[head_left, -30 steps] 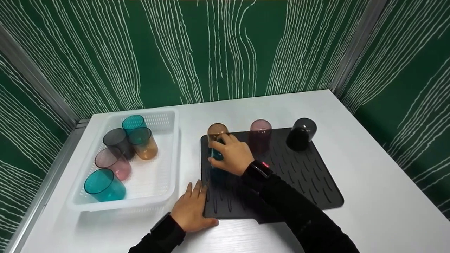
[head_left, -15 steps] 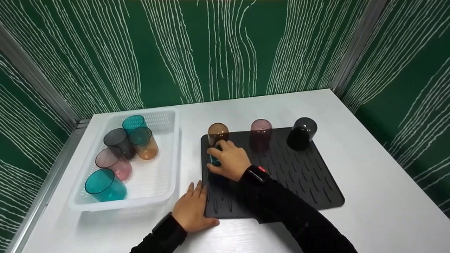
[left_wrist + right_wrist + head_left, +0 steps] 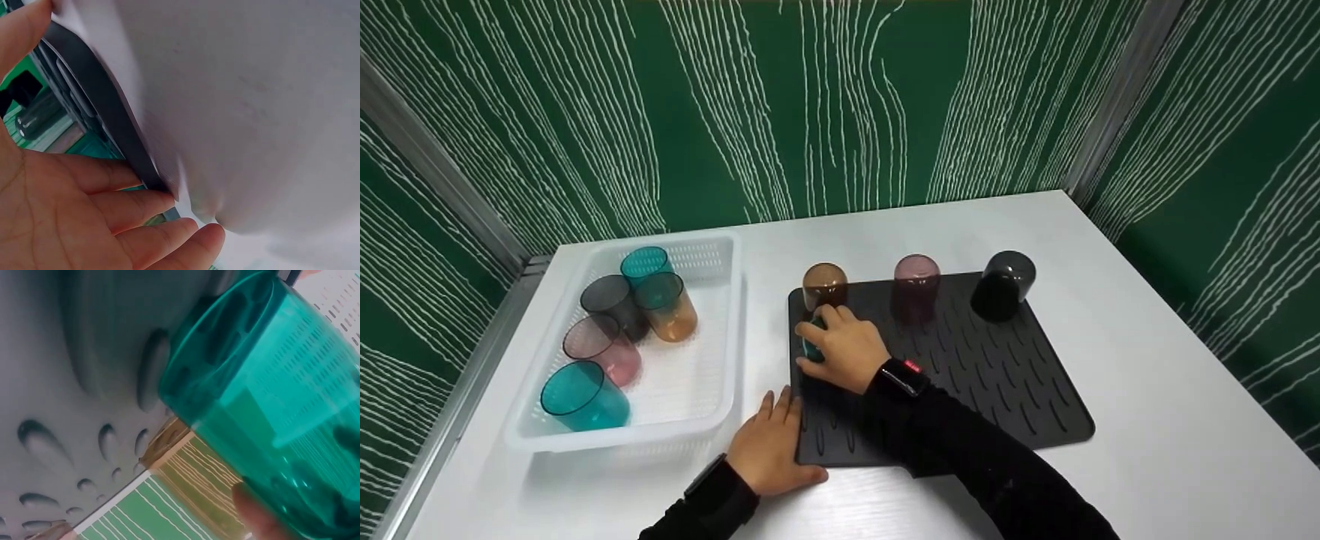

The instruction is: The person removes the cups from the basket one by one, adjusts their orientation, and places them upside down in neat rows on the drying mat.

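a: where is the right hand [image 3: 844, 346]?

b: over the near-left part of the black mat [image 3: 1005, 375], fingers curled round a teal cup [image 3: 813, 346]. most of the cup is hidden under the hand in the head view; only a strip of teal shows at the mat's left edge.

a: which way does the cup point?

b: the right wrist view shows its open rim turned toward the mat's ribbed surface, close above it, so the long axis runs roughly up and down, a little tilted. whether the rim touches the mat i cannot tell.

a: what stands behind it on the mat?

b: three cups upside down in a row along the mat's far edge: an amber cup [image 3: 824, 284] just behind the hand, a pink cup [image 3: 916, 279] at the middle, a black cup [image 3: 1003, 283] at the far-right corner.

a: and the left hand [image 3: 769, 448]?

b: flat on the white table [image 3: 1147, 315] at the mat's near-left corner, fingers straight and relaxed, holding nothing. the left wrist view shows the fingers [image 3: 140, 202] against the mat's edge.

a: left of the mat?

b: a white basket [image 3: 720, 330] just beside it, holding five cups on their sides: a teal one [image 3: 583, 397] nearest, then a pink one [image 3: 601, 347], a grey one [image 3: 612, 301], an amber one [image 3: 666, 304] and another teal one [image 3: 646, 262] farthest.
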`<state>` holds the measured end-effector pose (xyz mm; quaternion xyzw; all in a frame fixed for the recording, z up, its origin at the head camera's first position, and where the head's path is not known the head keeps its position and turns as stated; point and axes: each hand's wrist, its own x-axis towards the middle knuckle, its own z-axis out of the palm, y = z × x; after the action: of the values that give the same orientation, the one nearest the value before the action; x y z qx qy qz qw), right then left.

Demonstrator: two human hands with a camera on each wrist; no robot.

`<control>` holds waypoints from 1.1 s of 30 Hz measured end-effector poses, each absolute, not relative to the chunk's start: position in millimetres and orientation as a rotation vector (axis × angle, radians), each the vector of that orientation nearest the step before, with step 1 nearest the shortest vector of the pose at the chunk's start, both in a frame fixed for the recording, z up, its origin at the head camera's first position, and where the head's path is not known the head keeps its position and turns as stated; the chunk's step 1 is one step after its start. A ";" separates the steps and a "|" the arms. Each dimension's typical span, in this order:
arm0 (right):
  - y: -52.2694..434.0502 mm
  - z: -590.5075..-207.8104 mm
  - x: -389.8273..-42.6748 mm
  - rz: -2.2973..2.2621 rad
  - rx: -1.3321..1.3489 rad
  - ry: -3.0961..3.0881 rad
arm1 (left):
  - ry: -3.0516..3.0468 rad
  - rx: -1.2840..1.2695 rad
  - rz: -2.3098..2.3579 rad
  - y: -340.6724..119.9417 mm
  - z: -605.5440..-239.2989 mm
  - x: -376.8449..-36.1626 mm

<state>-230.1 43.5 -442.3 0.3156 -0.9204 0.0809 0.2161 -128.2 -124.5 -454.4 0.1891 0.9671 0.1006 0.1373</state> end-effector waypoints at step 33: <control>38.4 -404.3 -220.8 0.559 0.958 -2.661 | 2.858 0.590 0.635 -131.8 -426.3 -131.8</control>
<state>-220.8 38.4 -404.3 0.3295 -0.9153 0.1923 0.1289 -131.8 -131.8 -426.3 0.1971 0.9541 0.2119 0.0775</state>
